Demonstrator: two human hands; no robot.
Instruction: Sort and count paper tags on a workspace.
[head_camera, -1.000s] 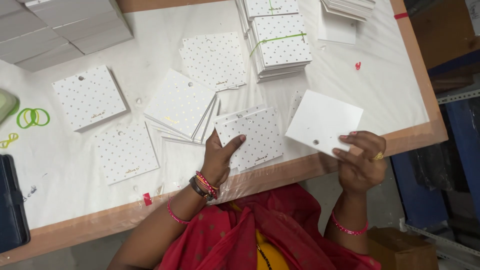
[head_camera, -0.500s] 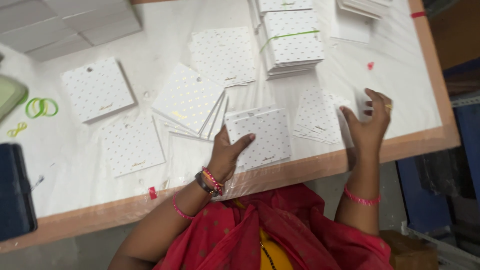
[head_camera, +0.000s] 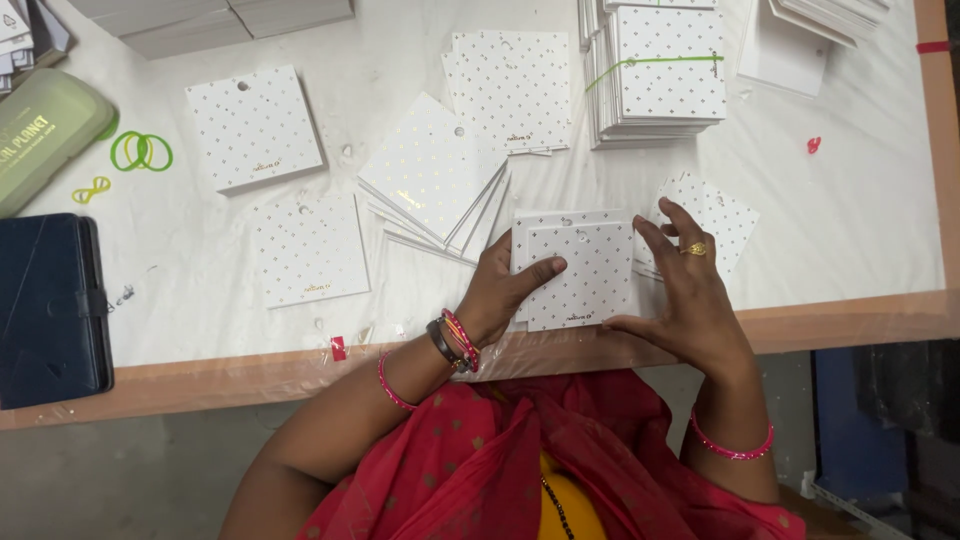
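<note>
A small stack of white square cards with a dotted pattern (head_camera: 585, 270) lies near the table's front edge. My left hand (head_camera: 508, 295) grips the stack's left side, thumb laid across the top card. My right hand (head_camera: 688, 285) presses against the stack's right edge with fingers spread. It covers part of another dotted card (head_camera: 725, 215) lying just to the right. A gold ring sits on one finger of my right hand.
More dotted cards lie about: a fanned pile (head_camera: 435, 180), single stacks (head_camera: 255, 125) (head_camera: 308, 250) (head_camera: 512, 90), a tall banded stack (head_camera: 665, 70). Green rubber bands (head_camera: 140, 152), a green case (head_camera: 45, 135) and a dark wallet (head_camera: 48, 305) sit at left. The wooden table edge (head_camera: 850, 318) runs along the front.
My right hand has moved left from the loose card at the right and now presses against the stack held by my left hand. That card now lies face up on the table.
</note>
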